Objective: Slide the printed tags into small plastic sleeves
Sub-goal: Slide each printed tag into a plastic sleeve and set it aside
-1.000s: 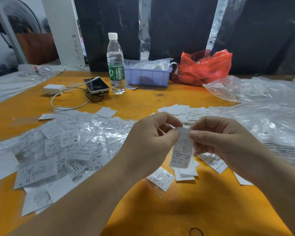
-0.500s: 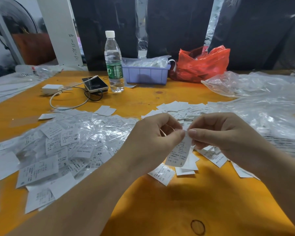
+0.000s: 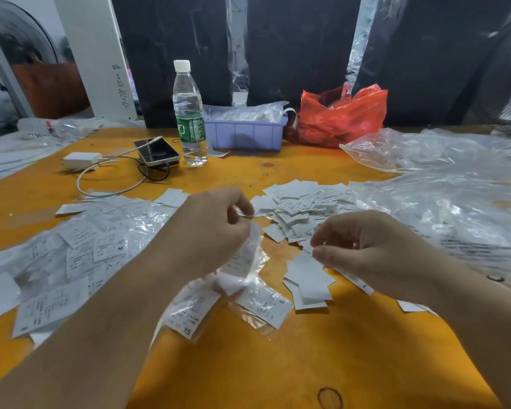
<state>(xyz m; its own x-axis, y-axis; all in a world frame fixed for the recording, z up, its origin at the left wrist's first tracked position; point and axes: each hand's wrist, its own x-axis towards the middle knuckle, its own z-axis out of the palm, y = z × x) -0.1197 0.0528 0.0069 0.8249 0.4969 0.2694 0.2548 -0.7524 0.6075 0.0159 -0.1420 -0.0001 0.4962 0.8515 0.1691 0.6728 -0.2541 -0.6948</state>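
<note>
Across the orange table (image 3: pixel 278 364), at its 3 o'clock side, a large heap of clear plastic sleeves (image 3: pixel 443 208) is spreading out of view past the right edge, its individual pieces too glossy to tell apart. At 9 o'clock a broad drift of sleeved tags (image 3: pixel 80 255) is lying flat, also running off the frame, with only letters such as M readable. Toward 12 o'clock a loose pile of bare printed tags (image 3: pixel 301 202) is sitting near the sleeve heap, its fine print too small to read.

Nearer the viewer, the left hand (image 3: pixel 213 231) is pinching the top of a sleeved tag (image 3: pixel 242 261) between curled fingers and thumb; the piece is hanging blurred, so its print is illegible. The right hand (image 3: pixel 375 249) is hovering at 3 o'clock from it over a small stack of blank-side tags (image 3: pixel 307 278), fingers curled toward the thumb; whether the tips are gripping anything cannot be told.

At the far edge a blue bin (image 3: pixel 245 134), a red bag (image 3: pixel 342 116), a water bottle (image 3: pixel 189 113) and a phone (image 3: pixel 157 152) are standing.
</note>
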